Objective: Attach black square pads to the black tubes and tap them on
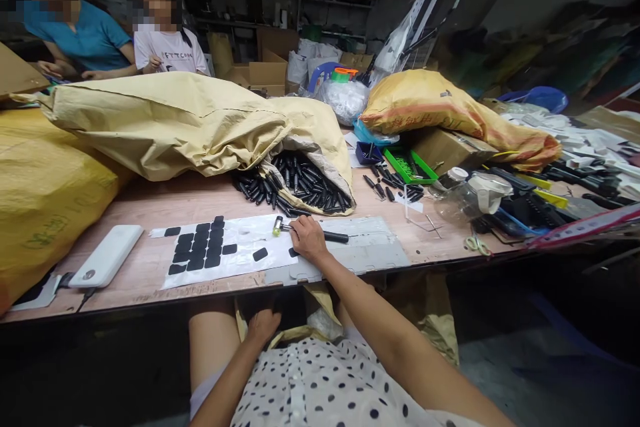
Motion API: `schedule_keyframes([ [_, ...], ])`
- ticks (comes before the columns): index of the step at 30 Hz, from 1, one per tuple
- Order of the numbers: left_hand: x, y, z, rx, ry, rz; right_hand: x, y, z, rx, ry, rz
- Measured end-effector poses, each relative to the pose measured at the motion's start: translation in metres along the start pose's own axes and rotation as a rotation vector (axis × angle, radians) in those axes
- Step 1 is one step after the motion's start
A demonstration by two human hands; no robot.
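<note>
My right hand [307, 238] rests on the table with its fingers closed over a small hammer [280, 226] that has a yellow-green head and a black handle [335, 237]. The hammer lies across a white sheet [250, 243] carrying several black rubber pads [203, 247]; a loose pad [259, 254] lies just left of the hand. My left hand [263, 325] sits below the table edge on my lap, fingers curled on a tan bag edge [295, 333]. A torn tan sack [200, 120] spills many black cylindrical parts [295, 188] behind the hammer.
A white power bank [106, 255] lies at the left. Yellow sacks [45, 193] [450, 110], a green tray [409, 165], a clear bottle [465, 195], scissors [477, 245] and black parts crowd the table. Two other people [120, 40] sit across at the far left.
</note>
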State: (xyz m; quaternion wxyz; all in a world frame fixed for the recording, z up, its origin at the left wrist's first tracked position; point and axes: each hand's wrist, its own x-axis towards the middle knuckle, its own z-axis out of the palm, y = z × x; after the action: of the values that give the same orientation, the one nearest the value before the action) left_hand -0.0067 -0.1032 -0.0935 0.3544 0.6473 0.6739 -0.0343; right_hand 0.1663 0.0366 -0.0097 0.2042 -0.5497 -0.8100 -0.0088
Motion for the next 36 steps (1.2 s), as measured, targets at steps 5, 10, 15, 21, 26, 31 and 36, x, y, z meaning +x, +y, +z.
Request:
schedule_keyframes([
  [5,-0.031,0.016,-0.011,-0.101,0.097,0.606,0.000,-0.001,0.002,-0.002,0.013,0.001],
  [10,-0.010,0.037,-0.084,-0.256,0.681,0.620,-0.001,-0.002,0.001,-0.016,0.005,0.009],
  [15,0.084,0.058,-0.200,-0.649,1.020,-0.044,-0.002,-0.003,0.001,-0.014,0.023,-0.004],
  [21,0.149,0.055,-0.249,-0.728,0.897,-0.306,-0.004,0.000,0.007,-0.012,0.054,-0.020],
  [26,0.149,0.051,-0.251,-0.717,0.858,-0.302,-0.003,-0.001,0.006,-0.011,0.034,-0.017],
  [31,0.100,0.041,-0.226,-0.700,0.909,-0.054,-0.002,-0.003,0.000,0.001,0.003,0.008],
  [36,0.046,0.029,-0.162,-0.503,0.547,0.338,-0.001,-0.004,-0.003,0.013,-0.010,0.026],
])
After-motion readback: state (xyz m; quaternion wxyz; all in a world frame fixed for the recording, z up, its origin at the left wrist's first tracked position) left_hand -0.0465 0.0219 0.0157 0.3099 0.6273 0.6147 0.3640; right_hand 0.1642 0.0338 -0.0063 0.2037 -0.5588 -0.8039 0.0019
